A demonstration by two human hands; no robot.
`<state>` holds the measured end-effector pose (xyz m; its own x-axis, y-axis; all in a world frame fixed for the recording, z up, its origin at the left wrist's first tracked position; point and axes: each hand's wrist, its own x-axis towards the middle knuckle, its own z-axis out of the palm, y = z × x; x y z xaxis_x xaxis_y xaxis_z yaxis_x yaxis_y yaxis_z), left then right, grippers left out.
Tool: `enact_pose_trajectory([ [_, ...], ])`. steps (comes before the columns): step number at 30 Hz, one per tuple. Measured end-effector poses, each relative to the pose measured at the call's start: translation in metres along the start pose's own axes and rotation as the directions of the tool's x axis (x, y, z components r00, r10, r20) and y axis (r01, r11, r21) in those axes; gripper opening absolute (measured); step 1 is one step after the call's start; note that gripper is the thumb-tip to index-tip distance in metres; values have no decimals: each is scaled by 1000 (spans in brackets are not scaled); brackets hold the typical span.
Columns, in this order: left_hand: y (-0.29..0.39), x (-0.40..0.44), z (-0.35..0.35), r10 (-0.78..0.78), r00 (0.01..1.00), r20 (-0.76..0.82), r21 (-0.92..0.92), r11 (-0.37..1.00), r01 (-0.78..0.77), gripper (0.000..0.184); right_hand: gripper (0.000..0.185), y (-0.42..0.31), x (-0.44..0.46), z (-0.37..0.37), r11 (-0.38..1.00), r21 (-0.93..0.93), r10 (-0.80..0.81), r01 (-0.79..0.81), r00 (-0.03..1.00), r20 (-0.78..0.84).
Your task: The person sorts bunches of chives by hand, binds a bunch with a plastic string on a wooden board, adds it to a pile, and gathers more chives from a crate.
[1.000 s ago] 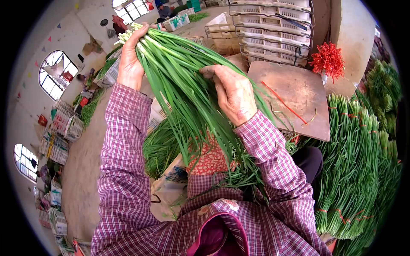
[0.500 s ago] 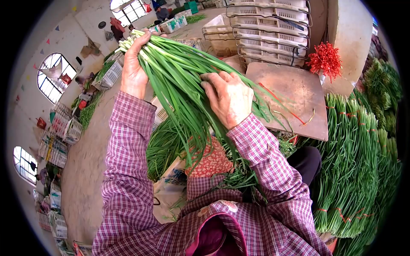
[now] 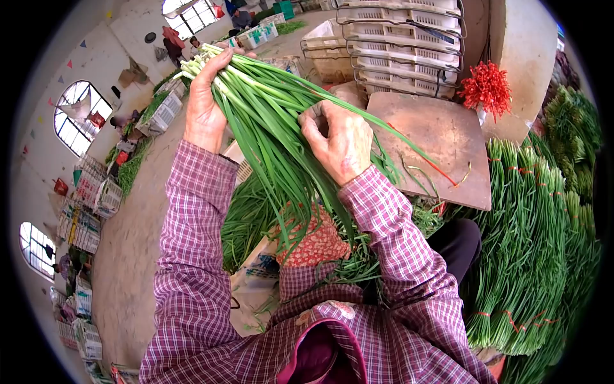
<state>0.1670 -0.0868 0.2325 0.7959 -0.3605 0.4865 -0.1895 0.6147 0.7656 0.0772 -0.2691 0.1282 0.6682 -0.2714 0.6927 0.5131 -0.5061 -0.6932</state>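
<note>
My left hand (image 3: 208,105) is closed round the pale stem ends of a bunch of garlic chives (image 3: 265,118), its thumb lying on top. The long green leaves fan out to the right and hang down. Over the middle of the leaves, my right hand (image 3: 342,137) is pinched, thumb against curled fingers, on some of the chive leaves; exactly which ones is hidden. Below the bunch, more loose chives (image 3: 246,217) lie in a crate by my lap.
A brown board (image 3: 441,128) with a red tie and leaf scraps stands at the right. Behind it are stacked white crates (image 3: 406,51) and a bunch of red ties (image 3: 486,89). Tied chive bundles (image 3: 518,249) are piled at my right. Other people sit among crates far off.
My right hand has shifted slightly left, its fingers curled tighter. One long leaf now stretches right across the board. My left hand keeps its hold, moved slightly right.
</note>
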Motion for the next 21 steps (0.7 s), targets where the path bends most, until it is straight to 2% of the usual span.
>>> enact_pose_trajectory([
  [2,-1,-1,2,13,999,-32,48,999,-11,25,20,3,1,-3,999,-29,-21,22,1000,23],
  [4,-2,0,-4,-8,1000,-20,48,999,9,24,24,9,3,-8,978,202,26,-61,985,169],
  [5,-2,1,-6,-30,1000,-7,49,998,30,23,24,12,5,-10,978,201,28,-63,985,171],
  [7,-3,1,-7,-39,999,-14,53,998,39,24,28,20,7,-13,929,332,63,-165,952,299],
  [9,-3,2,-9,-46,999,-22,58,997,47,24,31,27,6,-16,941,312,34,-135,951,307],
  [11,0,4,-12,-67,997,24,29,997,66,22,33,31,5,-21,921,307,92,-239,900,426],
  [12,2,5,-14,-67,998,22,30,997,66,22,32,37,3,-23,880,386,63,-276,874,481],
  [13,4,7,-19,-84,996,5,30,996,84,22,32,29,3,-34,879,387,62,-278,872,485],
  [15,10,11,-27,-103,995,-20,30,994,103,23,30,16,-2,-64,815,380,118,-437,768,630],
  [17,18,15,-35,-28,984,-178,79,996,43,22,27,30,-13,-84,814,381,82,-439,736,672],
  [18,26,22,-50,-38,979,-200,107,992,61,22,25,38,-21,-94,832,333,97,-443,709,699],
  [19,33,23,-55,32,962,-273,106,994,-3,19,23,45,-29,-104,851,285,111,-442,682,723],
  [21,44,23,-62,48,968,-247,45,998,-38,19,18,80,-51,-109,908,162,153,-387,665,731],
])
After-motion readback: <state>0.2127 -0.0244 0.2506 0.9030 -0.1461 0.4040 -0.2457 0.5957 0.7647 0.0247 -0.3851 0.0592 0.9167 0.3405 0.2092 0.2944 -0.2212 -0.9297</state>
